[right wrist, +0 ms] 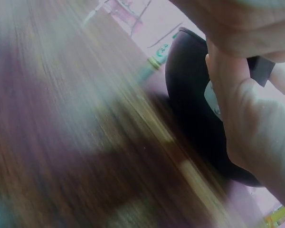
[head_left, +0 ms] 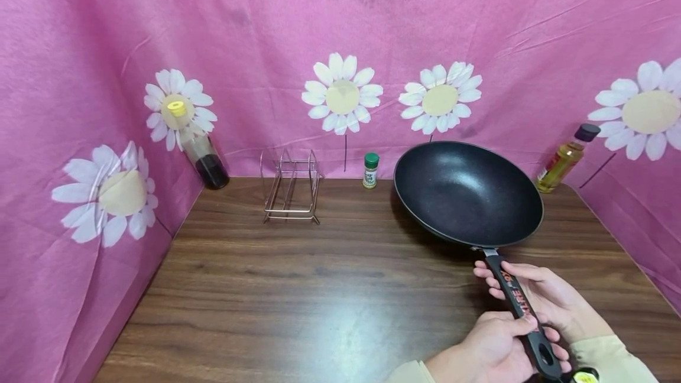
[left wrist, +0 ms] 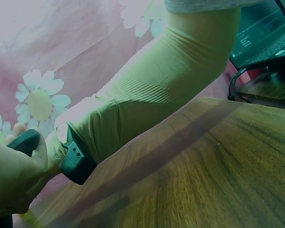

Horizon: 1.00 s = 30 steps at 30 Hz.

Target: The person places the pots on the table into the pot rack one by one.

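A black frying pan point(head_left: 468, 194) is at the right of the table, its inside facing up and its handle point(head_left: 513, 300) toward me. My left hand point(head_left: 492, 344) grips the lower handle, thumb on top and fingers underneath. Higher up, my right hand point(head_left: 548, 300) holds the handle from the right side, with its fingertips showing past the left edge. The left wrist view shows the handle end point(left wrist: 26, 142) between thumb and fingers. In the right wrist view the dark pan point(right wrist: 194, 104) is partly hidden by the hands. Whether its base touches the table cannot be told.
Behind, a green-capped seasoning jar point(head_left: 370, 171), a wire rack point(head_left: 289, 194) and a yellow-capped bottle of dark liquid point(head_left: 210, 167) stand along the pink curtain point(head_left: 255, 46). An oil bottle point(head_left: 558, 164) is right of the pan. A dark, yellow-topped object point(head_left: 585, 377) shows at the bottom edge.
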Motion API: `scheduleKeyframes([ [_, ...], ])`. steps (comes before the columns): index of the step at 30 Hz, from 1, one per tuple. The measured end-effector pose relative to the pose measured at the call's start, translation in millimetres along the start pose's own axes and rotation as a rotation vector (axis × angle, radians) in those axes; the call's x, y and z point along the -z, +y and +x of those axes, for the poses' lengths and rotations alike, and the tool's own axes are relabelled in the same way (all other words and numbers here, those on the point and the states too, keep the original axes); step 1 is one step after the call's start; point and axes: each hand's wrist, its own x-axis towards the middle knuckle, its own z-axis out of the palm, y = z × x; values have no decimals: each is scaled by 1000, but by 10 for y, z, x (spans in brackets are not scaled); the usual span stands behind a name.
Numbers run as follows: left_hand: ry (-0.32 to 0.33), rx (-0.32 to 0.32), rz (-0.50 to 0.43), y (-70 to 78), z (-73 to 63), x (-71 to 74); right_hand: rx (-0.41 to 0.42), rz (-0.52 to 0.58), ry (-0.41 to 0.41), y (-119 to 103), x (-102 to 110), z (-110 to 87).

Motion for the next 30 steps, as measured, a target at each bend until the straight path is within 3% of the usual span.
scheduleKeyframes([
  [19, 7, -53, 114, 33, -56, 71, 8, -61, -12, 12, 31, 69],
  [30, -47, -122, 168, 119, -128, 76, 108, -142, -58, 72, -39, 147],
])
